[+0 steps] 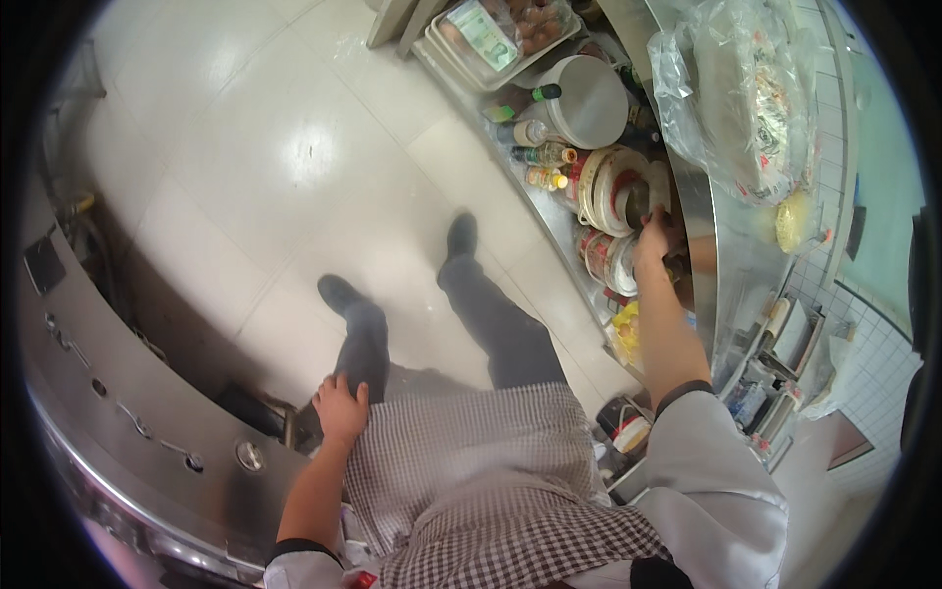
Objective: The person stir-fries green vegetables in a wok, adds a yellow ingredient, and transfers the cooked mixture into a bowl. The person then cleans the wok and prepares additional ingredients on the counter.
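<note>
My right hand (652, 237) reaches onto the lower shelf of a steel counter. Its fingertips are at a dark, rounded object (636, 205) in the mouth of a white-and-red plastic bucket (597, 188). Whether the fingers are closed on that object cannot be made out. Just below the wrist is a second red-and-white bucket (600, 254). My left hand (342, 410) rests on my thigh by the edge of the checked apron (471, 434), holding nothing, its thumb apart from the fingers.
Bottles (548, 154) line the shelf's front edge, near a lidded white bucket (589, 103) and a tray of eggs (541, 26). Plastic bags (736, 110) lie on the steel countertop (743, 258). On the left stands a steel stove front with knobs (250, 456). Pale tiles (221, 147) cover the floor.
</note>
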Tool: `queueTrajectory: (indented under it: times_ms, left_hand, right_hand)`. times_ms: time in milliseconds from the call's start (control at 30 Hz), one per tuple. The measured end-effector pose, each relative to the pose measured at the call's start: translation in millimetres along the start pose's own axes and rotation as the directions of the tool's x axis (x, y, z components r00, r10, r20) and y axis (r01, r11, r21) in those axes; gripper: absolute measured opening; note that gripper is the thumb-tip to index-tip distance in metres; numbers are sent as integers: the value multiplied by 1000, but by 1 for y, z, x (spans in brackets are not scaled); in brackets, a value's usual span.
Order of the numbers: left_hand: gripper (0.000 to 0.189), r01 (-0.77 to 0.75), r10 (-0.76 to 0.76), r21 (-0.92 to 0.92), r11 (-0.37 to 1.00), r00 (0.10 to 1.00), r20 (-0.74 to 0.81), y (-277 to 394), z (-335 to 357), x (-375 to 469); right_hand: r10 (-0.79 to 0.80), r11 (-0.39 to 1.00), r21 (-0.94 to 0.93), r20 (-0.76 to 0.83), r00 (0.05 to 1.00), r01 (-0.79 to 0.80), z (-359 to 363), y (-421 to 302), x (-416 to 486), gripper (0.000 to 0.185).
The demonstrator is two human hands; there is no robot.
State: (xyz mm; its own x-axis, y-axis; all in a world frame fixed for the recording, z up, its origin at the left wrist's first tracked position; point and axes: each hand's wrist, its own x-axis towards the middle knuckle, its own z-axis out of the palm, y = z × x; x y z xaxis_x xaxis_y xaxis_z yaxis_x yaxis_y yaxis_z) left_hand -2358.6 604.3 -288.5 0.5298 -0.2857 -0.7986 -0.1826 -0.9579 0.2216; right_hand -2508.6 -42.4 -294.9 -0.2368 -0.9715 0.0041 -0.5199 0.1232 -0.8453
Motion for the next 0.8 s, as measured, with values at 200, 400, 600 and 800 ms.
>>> queueTrajectory:
  times_ms: [200,400,600,800]
  left_hand:
    - [54,2,-55,361,933,989,136,29,-51,31]
    - [52,-47,74,450,892,996,-43,15,-50,74]
    - [46,-115,174,496,860,982,-75,44,-65,128]
    - [46,-124,166,530,839,986,-33,57,-63,155]
  right_hand:
    - [-96,979,-194,-146,985,67,49,40,92,45]
    - [64,928,-352,-174,983,-123,114,100,148,47]
    - [133,845,-509,-103,986,-167,170,144,194,49]
    - [154,752,-643,-41,987,-144,196,181,219,50]
